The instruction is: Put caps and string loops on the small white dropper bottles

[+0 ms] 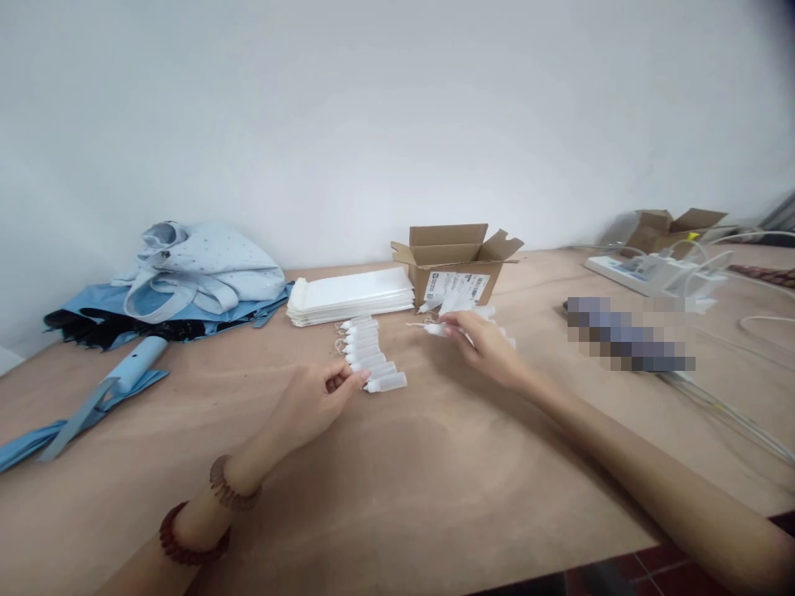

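Several small translucent squeeze bottles (360,339) lie side by side in a row, some with string loops at their narrow ends. My left hand (329,389) is closed in a pinch at the tip of the nearest bottle (390,382), and its fingertips cover the nozzle. Beyond and to the right, my right hand (481,343) reaches into a loose pile of similar bottles (486,312) in front of an open cardboard box (460,257). Its thumb and fingers close around a bottle (436,329), partly hidden by the hand.
White flat envelopes (351,294) are stacked behind the row. At left lie a pale cloth bag (204,265) and a blue umbrella (140,364). A blurred-out object (627,335), a power strip (652,277) with cables and another carton (674,228) occupy the right side.
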{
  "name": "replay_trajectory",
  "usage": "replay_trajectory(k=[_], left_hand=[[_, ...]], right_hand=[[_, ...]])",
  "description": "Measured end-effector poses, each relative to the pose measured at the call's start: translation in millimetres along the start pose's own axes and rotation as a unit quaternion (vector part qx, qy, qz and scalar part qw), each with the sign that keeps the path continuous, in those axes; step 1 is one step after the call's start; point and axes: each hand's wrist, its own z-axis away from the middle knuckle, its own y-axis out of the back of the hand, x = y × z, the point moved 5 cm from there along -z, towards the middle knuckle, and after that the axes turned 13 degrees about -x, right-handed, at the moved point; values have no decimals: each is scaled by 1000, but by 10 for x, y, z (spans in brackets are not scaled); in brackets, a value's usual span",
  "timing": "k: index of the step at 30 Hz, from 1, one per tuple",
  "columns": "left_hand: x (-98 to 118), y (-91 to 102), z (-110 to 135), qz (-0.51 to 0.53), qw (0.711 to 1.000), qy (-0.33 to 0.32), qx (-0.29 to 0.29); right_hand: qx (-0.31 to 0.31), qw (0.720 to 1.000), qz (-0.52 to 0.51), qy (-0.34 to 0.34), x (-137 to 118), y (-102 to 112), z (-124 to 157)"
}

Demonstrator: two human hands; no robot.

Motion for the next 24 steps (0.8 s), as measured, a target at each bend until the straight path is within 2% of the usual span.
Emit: replay_trajectory(k=[3,8,12,16,24], left_hand=[[56,-62,20,62,997,-34,26],[56,-271,0,117,991,-66,-18],[43,-322,6,110,992,-57,-29],[-8,-328,0,162,986,-20,-46],[-53,-380,-20,327,941,-25,-90]], right_hand=[[-43,989,-137,-30,-189,-75,71],[-80,963,-257,-11,-460,-195,139],[-92,955,-282,-4,-520,-225,161],[-103,956,-274,2,-534,-210,179],[-123,952,-282,2,-620,-190,210]])
